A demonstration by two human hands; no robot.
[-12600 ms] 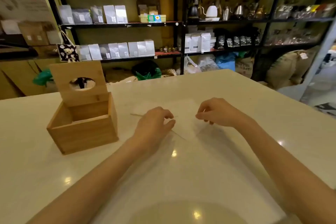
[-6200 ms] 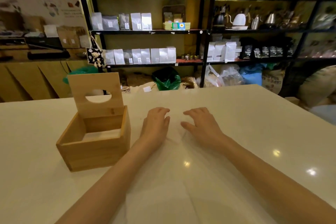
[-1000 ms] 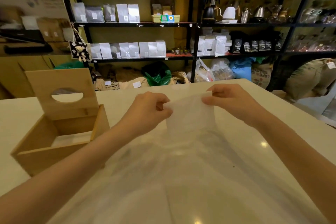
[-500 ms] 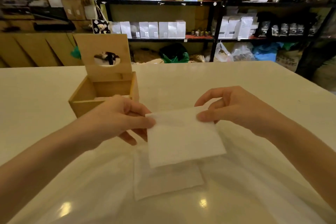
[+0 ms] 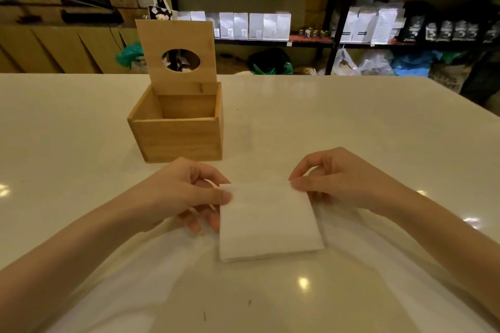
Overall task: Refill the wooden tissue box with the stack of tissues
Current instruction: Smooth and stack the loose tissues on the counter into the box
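Tissues [image 5: 266, 220] lie flat on the surface [image 5: 351, 130], pinched at the far corners by the left hand [image 5: 186, 194] and the right hand [image 5: 343, 181]. Box [image 5: 177, 123] stands open beyond them, to the left, nearer the left hand.

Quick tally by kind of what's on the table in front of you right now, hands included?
Wooden tissue box, lid standing open: 1
Tissue stack, pinched at its far corners: 1
Hands, left hand and right hand: 2
Total: 4
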